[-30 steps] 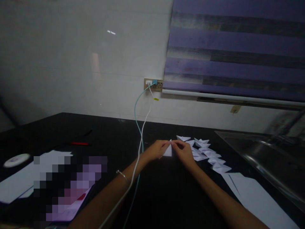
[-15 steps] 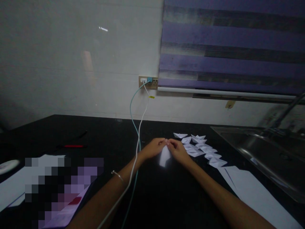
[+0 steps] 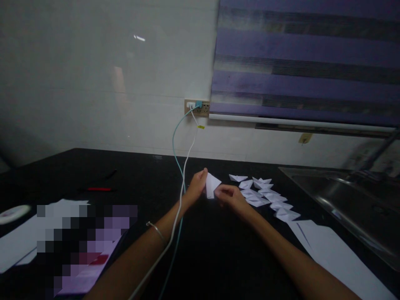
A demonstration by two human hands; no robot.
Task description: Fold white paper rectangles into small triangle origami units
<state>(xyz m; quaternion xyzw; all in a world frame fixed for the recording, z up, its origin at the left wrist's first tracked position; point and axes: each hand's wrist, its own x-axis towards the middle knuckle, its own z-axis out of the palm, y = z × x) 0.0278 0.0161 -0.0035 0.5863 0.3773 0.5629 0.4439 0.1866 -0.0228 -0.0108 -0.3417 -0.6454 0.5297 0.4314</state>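
A small folded white paper piece (image 3: 212, 185) is held up just above the black countertop (image 3: 131, 175). My left hand (image 3: 196, 186) pinches its left edge with fingers closed. From the right, my right hand (image 3: 229, 196) grips the paper's lower corner, fingers curled. To the right lies a row of several folded white paper triangles (image 3: 265, 196) on the counter. A thin bracelet (image 3: 155, 230) is on my left wrist.
A white and a teal cable (image 3: 183, 166) run from a wall socket (image 3: 196, 107) down across the counter by my left arm. White sheets (image 3: 331, 254) lie at the right front, more paper (image 3: 18, 237) at the left. A steel sink (image 3: 350, 200) is at the right. A red pen (image 3: 98, 189) lies left.
The paper piece, hanging point-down between both hands half a second ago, is now lifted and turned upright. My left hand has risen; my right hand has dropped to the paper's lower corner.
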